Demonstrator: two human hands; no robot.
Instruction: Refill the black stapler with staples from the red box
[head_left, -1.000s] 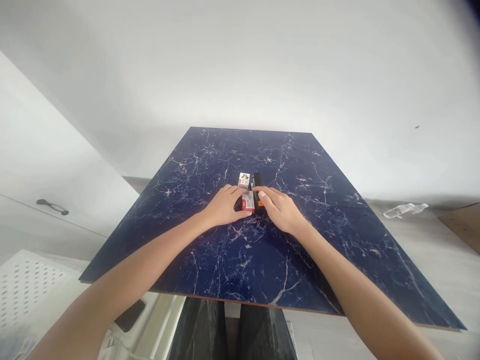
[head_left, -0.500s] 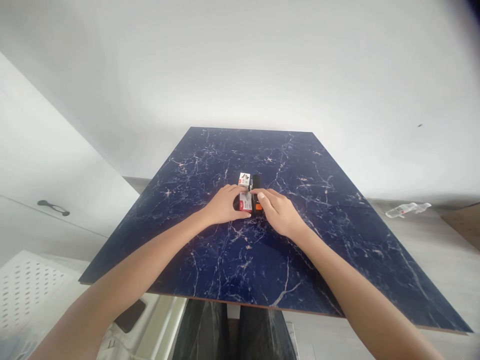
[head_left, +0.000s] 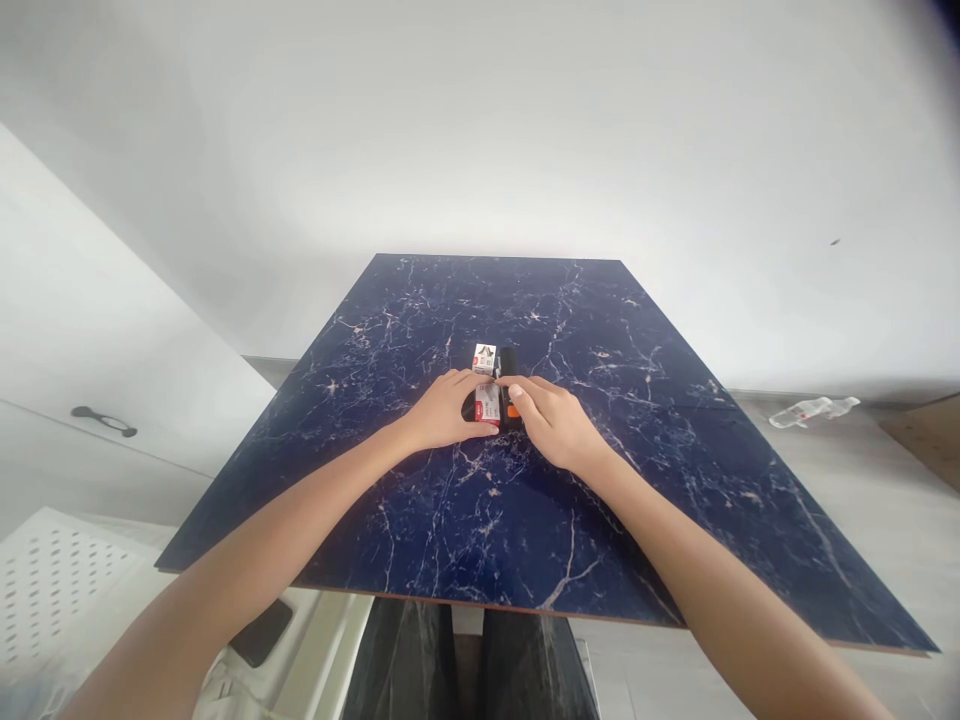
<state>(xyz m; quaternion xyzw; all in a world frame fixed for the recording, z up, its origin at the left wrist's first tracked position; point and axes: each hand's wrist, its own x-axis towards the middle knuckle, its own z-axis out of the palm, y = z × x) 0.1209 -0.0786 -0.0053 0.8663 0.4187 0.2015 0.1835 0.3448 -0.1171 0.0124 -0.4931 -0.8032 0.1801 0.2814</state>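
Observation:
On the dark blue marble-patterned table (head_left: 525, 520), my left hand (head_left: 442, 410) is closed around a small red-and-white box (head_left: 487, 405), pinching it from the left. My right hand (head_left: 559, 425) curls over a black object with an orange part (head_left: 511, 375) that sits right beside the box. The fingertips of both hands almost meet over the two items. A second small white box (head_left: 484, 360) stands just behind them, untouched.
A clear plastic bottle (head_left: 814, 410) lies on the floor at the right, near a brown board (head_left: 926, 435). At the left are a white cabinet with a dark handle (head_left: 103, 420), a white perforated panel (head_left: 52, 580) and a dark flat device (head_left: 259, 632).
Both hands have drawn slightly closer together around the red-and-white box and the black object. The box now sits tight against the black object.

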